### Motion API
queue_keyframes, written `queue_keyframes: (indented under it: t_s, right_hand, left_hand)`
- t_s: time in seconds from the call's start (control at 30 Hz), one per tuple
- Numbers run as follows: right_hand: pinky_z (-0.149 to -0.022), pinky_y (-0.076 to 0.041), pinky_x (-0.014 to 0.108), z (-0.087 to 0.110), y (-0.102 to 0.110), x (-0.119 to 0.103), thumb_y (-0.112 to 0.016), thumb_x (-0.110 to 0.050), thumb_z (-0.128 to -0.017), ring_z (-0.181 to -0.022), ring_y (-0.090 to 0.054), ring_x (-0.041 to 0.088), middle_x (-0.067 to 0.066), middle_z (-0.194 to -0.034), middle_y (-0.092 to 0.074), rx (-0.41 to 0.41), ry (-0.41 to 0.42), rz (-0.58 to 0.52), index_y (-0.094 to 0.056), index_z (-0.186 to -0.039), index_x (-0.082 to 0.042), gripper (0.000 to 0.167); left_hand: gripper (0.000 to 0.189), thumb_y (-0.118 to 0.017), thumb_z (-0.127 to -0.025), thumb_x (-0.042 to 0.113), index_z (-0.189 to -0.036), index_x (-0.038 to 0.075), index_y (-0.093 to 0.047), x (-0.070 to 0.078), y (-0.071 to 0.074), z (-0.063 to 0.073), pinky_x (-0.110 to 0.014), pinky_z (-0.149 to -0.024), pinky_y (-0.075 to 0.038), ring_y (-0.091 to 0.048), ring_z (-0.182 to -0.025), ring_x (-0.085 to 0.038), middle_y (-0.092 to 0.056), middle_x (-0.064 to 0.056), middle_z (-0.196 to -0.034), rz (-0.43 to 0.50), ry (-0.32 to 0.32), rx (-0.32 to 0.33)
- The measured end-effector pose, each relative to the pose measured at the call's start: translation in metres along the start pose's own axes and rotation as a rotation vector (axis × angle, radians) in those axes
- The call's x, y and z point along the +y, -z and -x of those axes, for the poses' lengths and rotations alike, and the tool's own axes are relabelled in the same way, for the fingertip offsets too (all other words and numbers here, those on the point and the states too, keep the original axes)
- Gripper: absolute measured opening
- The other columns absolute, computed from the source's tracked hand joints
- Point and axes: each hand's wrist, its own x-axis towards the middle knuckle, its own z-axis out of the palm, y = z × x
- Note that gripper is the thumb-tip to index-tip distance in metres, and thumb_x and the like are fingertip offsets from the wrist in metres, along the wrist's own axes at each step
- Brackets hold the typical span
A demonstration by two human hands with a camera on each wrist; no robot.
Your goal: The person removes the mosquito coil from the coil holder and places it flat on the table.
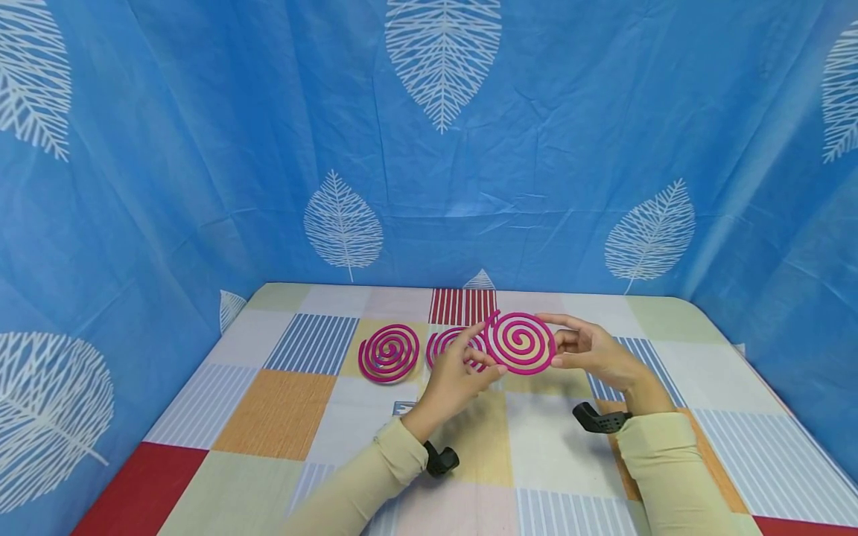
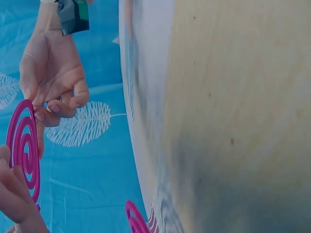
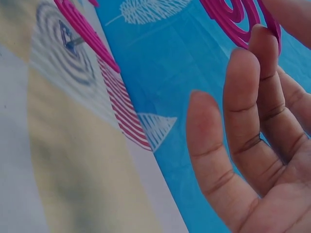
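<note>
Pinching the flat magenta spiral coil (image 1: 520,342) between them, left hand (image 1: 450,380) and right hand (image 1: 603,361) grip opposite outer edges, best for a probably light, brittle piece.

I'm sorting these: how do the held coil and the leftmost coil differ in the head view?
The held coil is pinched by the left hand and right hand; the leftmost coil is touched by neither. The held coil's turns look widely spaced; the leftmost coil's look tighter. Both are magenta spirals.

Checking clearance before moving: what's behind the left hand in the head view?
Part of the middle pink spiral and the patterned tablecloth; the portions the left hand covers can't be seen.
</note>
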Motion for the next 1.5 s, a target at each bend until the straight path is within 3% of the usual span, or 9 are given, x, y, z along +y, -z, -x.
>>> queue_keyframes:
  t_s: [0.17,0.37,0.47,0.67,0.93,1.13,1.33,1.5]
  right_hand:
    - [-0.093,-0.061,0.030,0.004,0.007,0.004,-0.061,0.014,-0.100,-0.099,-0.074,0.015,0.004,-0.107,-0.075,-0.016,0.004,-0.019,-0.060,-0.150,-0.023,0.062]
    - [-0.096,-0.061,0.035,0.009,0.014,0.009,-0.062,0.013,-0.100,-0.103,-0.074,0.017,0.006,-0.113,-0.075,-0.019,-0.011,-0.043,-0.059,-0.151,-0.024,0.063]
    - [-0.096,-0.061,0.035,0.012,0.016,0.010,-0.063,0.013,-0.099,-0.103,-0.074,0.017,0.006,-0.114,-0.075,-0.010,-0.022,-0.048,-0.059,-0.151,-0.025,0.064]
    - [-0.096,-0.061,0.032,0.015,0.021,0.015,-0.062,0.015,-0.099,-0.103,-0.074,0.016,0.006,-0.112,-0.074,0.013,-0.029,-0.053,-0.060,-0.151,-0.025,0.065]
    - [-0.095,-0.061,0.031,0.022,0.027,0.019,-0.062,0.013,-0.100,-0.104,-0.075,0.015,0.004,-0.111,-0.075,0.082,-0.063,-0.028,-0.058,-0.151,-0.027,0.064]
    - [-0.093,-0.061,0.030,0.025,0.033,0.022,-0.059,0.013,-0.102,-0.102,-0.073,0.014,0.003,-0.110,-0.074,0.092,-0.062,-0.033,-0.058,-0.153,-0.025,0.064]
    - [-0.086,-0.062,0.028,0.029,0.036,0.025,-0.060,0.011,-0.103,-0.099,-0.071,0.013,0.002,-0.110,-0.073,0.122,-0.084,-0.070,-0.061,-0.149,-0.030,0.062]
    - [-0.083,-0.062,0.027,0.033,0.037,0.028,-0.061,0.010,-0.103,-0.100,-0.071,0.013,0.003,-0.112,-0.073,0.156,-0.108,-0.084,-0.062,-0.147,-0.031,0.059]
  left_hand:
    - [0.081,-0.084,-0.093,0.011,-0.164,0.006,-0.044,-0.003,-0.010,-0.003,-0.020,-0.053,-0.045,-0.058,-0.056,-0.009,-0.075,0.000,-0.089,0.023,0.023,0.014]
    - [0.082,-0.085,-0.093,0.013,-0.164,0.006,-0.044,-0.004,-0.019,-0.005,-0.021,-0.052,-0.045,-0.071,-0.068,-0.044,-0.076,0.002,-0.087,0.018,0.043,0.035]
    - [0.081,-0.085,-0.093,0.013,-0.163,0.006,-0.045,-0.004,-0.024,-0.006,-0.020,-0.051,-0.044,-0.073,-0.074,-0.049,-0.076,0.001,-0.086,0.013,0.045,0.041]
    - [0.078,-0.083,-0.094,0.010,-0.162,0.006,-0.047,-0.006,-0.033,-0.011,-0.020,-0.052,-0.046,-0.074,-0.073,-0.048,-0.076,-0.001,-0.087,0.053,0.065,0.054]
    - [0.075,-0.080,-0.099,0.013,-0.164,0.008,-0.044,-0.008,-0.042,-0.017,-0.021,-0.050,-0.048,-0.073,-0.070,-0.035,-0.072,0.003,-0.093,0.069,0.104,0.039]
    - [0.072,-0.078,-0.099,0.009,-0.164,0.010,-0.045,-0.010,-0.051,-0.025,-0.020,-0.051,-0.049,-0.068,-0.063,-0.016,-0.070,0.004,-0.097,0.084,0.123,0.055]
    - [0.070,-0.076,-0.099,0.005,-0.163,0.008,-0.046,-0.012,-0.059,-0.031,-0.021,-0.052,-0.052,-0.074,-0.069,-0.026,-0.069,0.002,-0.098,0.083,0.141,0.060]
    - [0.072,-0.076,-0.098,0.003,-0.163,0.009,-0.046,-0.013,-0.063,-0.036,-0.024,-0.055,-0.055,-0.069,-0.066,-0.014,-0.068,0.002,-0.096,0.088,0.188,0.050]
